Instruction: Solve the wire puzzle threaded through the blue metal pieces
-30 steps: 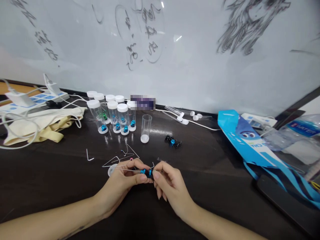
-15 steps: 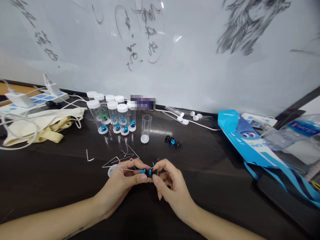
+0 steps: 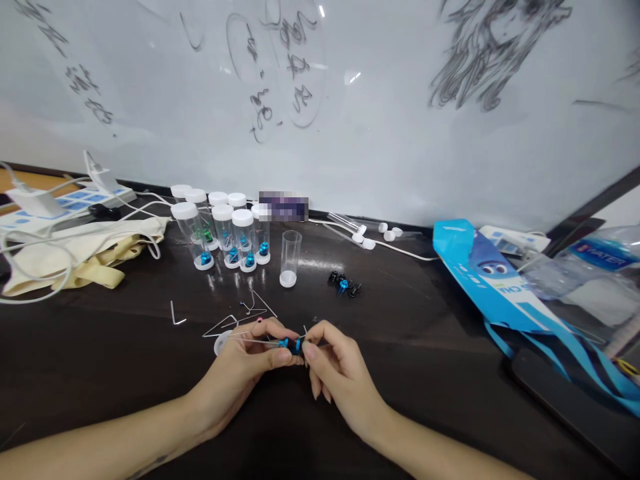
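From my end, I see the left hand (image 3: 253, 357) grasping a small blue-and-black part (image 3: 298, 345) between thumb and fingers, just above the dark table (image 3: 400, 373). The right hand (image 3: 340, 367) has its thumb and forefinger pinched at the other end of that part; the fingertips hide how much they cover. I make out thin wires (image 3: 265, 342) running from the part back across the left fingers, and a slim bent bit of metal (image 3: 305, 329) poking up beside the right fingertips.

For lettering, I can read "WATER" on the label of the clear bottle (image 3: 600, 255) at far right, and what looks like "CHA" on the blue bag (image 3: 493, 293) near it. The box (image 3: 286, 207) by the wall is blurred into blocks, so its print is lost to me. The whiteboard (image 3: 375, 153) carries slanting handwriting (too sketchy for me to read) and a pen drawing with long hair.

Ahead of the hands, I have a tube (image 3: 291, 250) standing upright with its top uncapped, and left of it a cluster of white-capped tubes (image 3: 187, 230), several holding blue pieces. An L-shaped metal key (image 3: 174, 317) lies nearer the left hand.
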Available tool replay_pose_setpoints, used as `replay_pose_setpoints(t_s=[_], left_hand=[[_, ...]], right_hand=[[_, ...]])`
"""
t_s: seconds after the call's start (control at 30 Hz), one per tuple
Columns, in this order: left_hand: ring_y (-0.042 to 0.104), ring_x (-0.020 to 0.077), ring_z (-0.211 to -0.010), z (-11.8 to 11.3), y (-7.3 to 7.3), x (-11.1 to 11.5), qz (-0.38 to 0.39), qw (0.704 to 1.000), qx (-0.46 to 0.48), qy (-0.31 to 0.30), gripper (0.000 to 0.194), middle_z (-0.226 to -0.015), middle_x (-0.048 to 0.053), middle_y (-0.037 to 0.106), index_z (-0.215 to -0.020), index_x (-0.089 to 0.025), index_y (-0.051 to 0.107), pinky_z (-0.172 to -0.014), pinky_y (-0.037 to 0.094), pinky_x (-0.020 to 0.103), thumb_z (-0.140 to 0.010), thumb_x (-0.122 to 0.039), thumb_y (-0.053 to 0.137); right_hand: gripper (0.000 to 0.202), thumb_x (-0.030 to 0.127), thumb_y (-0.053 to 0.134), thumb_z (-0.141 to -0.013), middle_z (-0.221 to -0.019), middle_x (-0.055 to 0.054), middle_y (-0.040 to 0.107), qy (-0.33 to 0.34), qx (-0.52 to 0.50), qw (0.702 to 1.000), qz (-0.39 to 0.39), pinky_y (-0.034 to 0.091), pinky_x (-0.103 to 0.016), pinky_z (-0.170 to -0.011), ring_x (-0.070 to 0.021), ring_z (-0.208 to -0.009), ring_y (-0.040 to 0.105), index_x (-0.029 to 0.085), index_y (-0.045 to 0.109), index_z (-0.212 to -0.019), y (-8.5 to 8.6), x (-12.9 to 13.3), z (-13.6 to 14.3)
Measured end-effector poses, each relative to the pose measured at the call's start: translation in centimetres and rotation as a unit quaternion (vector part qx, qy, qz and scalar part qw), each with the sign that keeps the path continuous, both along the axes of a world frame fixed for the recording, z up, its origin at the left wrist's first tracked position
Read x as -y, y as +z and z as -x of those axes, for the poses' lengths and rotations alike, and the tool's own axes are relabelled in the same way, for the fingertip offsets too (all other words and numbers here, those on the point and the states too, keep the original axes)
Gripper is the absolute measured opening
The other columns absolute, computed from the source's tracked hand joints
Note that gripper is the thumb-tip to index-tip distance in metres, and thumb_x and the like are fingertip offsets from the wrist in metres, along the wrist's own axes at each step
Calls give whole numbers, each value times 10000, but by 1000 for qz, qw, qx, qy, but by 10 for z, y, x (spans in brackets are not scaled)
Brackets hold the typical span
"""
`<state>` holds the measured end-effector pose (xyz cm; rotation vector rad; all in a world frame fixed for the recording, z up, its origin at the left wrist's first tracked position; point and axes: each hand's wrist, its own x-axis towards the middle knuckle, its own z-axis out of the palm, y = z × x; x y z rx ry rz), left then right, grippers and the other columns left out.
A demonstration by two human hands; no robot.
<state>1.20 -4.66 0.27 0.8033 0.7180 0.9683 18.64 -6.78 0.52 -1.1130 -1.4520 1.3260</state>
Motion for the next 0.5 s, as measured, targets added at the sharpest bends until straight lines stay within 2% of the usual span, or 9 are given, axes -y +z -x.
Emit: replay_pose_setpoints(t_s=[0.27,0.37,0.5], left_hand=[[697,168,-812,0,0,0,-4,1000,-6,3,150,-822,3,712,-819,-172,745,-807,538,263,-702,-117,821],[693,165,-806,1,0,0,-2,1000,-5,4,152,-823,7,714,-817,-172,747,-792,541,257,-699,-114,822],[692,162,-768,0,1,0,-2,1000,-3,7,160,-809,2,706,-802,-172,752,-790,547,268,-678,-113,833]], right_hand=[[213,380,612,-911,-644,61,494,-4,-1,1000,-3,298,-134,-360,-48,-427,440,199,501,-891,1,3,-1],[246,419,615,-903,-642,62,489,1,-12,1000,-1,311,-141,-363,-57,-433,447,201,504,-926,1,3,-1],[317,489,501,-958,-572,69,466,0,-19,1000,8,280,-147,-351,-52,-393,399,182,519,-880,-2,2,-1]])
